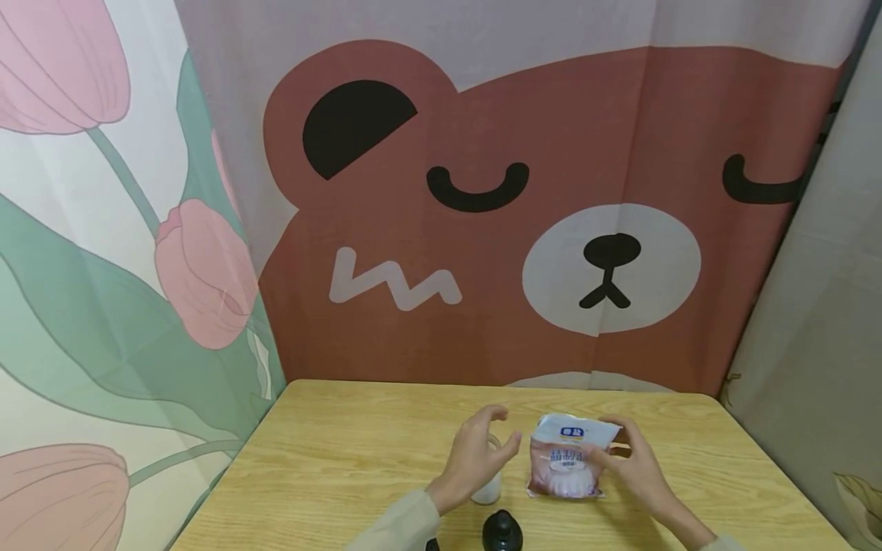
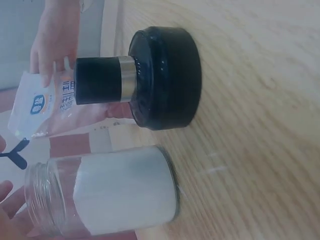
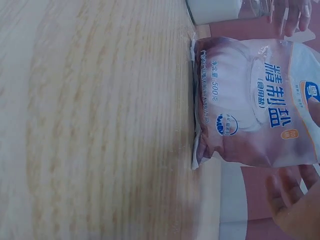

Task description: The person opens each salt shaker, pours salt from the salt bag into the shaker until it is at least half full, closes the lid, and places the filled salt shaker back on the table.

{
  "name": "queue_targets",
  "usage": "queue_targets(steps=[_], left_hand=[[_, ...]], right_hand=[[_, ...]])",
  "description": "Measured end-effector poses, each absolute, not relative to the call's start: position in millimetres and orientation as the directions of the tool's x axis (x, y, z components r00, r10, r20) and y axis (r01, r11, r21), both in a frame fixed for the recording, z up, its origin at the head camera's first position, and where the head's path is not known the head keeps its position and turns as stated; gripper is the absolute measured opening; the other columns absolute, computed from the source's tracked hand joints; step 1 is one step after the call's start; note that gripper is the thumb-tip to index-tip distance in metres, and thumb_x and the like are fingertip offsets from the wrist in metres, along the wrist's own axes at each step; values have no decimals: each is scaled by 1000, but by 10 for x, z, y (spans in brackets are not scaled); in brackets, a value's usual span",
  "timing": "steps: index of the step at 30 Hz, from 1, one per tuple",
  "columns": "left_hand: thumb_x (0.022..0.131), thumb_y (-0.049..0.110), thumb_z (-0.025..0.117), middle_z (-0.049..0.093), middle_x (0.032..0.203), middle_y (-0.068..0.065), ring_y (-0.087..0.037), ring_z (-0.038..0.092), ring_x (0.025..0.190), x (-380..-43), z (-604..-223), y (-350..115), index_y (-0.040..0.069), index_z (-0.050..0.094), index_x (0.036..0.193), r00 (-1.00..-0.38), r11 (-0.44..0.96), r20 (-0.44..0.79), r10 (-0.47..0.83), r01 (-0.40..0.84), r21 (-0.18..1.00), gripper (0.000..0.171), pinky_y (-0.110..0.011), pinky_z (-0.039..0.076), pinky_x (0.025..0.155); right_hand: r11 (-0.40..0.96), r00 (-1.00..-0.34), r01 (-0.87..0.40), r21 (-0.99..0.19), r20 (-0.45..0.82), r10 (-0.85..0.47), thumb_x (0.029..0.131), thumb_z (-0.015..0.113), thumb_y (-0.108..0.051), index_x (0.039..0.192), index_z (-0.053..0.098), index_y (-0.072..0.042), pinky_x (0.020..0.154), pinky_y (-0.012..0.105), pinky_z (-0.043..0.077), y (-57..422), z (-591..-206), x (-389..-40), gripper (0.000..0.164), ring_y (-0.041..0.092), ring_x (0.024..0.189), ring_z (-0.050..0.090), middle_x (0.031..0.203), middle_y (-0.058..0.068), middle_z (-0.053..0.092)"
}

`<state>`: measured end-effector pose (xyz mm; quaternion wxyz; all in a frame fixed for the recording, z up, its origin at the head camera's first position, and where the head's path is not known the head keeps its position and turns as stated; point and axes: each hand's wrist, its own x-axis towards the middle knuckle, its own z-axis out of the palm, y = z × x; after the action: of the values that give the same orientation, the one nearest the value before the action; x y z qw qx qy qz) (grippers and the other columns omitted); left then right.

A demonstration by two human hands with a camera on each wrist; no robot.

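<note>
A pink and white bag of salt (image 1: 563, 478) stands upright on the wooden table, its printed front facing me. My right hand (image 1: 639, 471) grips the bag's upper right side, thumb on the front and fingers behind. To the left stands a clear glass jar (image 2: 120, 192) without a lid, filled most of the way with white granules. My left hand (image 1: 475, 455) is beside the jar's mouth, thumb and fingers spread apart, partly hiding the jar in the head view. A black lid-like piece (image 2: 165, 77) with a tall knob and metal band sits on the table near the jar.
The light wooden table (image 1: 344, 444) ends at a bear-printed curtain (image 1: 551, 138) behind it. A tulip-printed curtain (image 1: 103, 321) hangs along the left, and a pale curtain (image 1: 820, 321) along the right. A small dark object (image 1: 432, 545) shows at the head view's bottom edge.
</note>
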<state>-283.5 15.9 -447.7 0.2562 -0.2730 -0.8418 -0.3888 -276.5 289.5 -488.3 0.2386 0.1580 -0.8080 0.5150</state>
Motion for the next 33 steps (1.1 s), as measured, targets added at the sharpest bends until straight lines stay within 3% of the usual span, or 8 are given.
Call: queue_targets(steps=[7, 14, 21, 27, 33], left_hand=[[81, 36, 60, 59, 101, 3, -9, 55, 91, -2833, -4500, 134, 15, 54, 111, -736, 581, 633, 239, 631, 515, 37, -28, 46, 76], [81, 41, 59, 58, 100, 5, -7, 55, 87, -2823, -4519, 108, 17, 53, 111, -757, 589, 613, 225, 607, 533, 39, -27, 46, 72], [81, 48, 55, 58, 103, 5, -10, 54, 92, -2812, -4530, 63, 18, 53, 111, -802, 621, 567, 188, 545, 564, 43, -30, 45, 74], [82, 49, 54, 57, 104, 7, -11, 53, 96, -2807, -4530, 28, 19, 52, 112, -827, 623, 531, 184, 516, 588, 43, -31, 44, 77], [82, 48, 54, 57, 106, 3, -16, 54, 97, -2812, -4537, -19, 18, 51, 115, -843, 621, 506, 181, 497, 606, 45, -33, 44, 77]], right_hand=[[412, -768, -573, -708, 640, 31, 71, 73, -4, 124, 43, -11, 70, 17, 43, 3065, -5218, -3053, 61, 9, 89, 50, 108, 9, 49], [416, -739, -591, -691, 671, 65, 71, 73, -5, 120, 40, -3, 78, 15, 37, 2863, -4818, -2809, 60, 14, 95, 46, 107, 16, 47], [461, -779, -530, -712, 623, 67, 73, 71, -4, 122, 37, -3, 87, 15, 28, 2763, -4614, -2663, 60, 16, 104, 40, 113, 12, 46], [488, -771, -519, -702, 631, 87, 71, 73, -4, 119, 41, -4, 88, 14, 26, 2713, -4489, -2599, 58, 13, 104, 37, 113, 6, 45], [543, -703, -565, -621, 707, 76, 62, 79, -7, 117, 48, -9, 87, 19, 19, 2768, -4536, -2674, 63, 11, 107, 31, 118, 1, 41]])
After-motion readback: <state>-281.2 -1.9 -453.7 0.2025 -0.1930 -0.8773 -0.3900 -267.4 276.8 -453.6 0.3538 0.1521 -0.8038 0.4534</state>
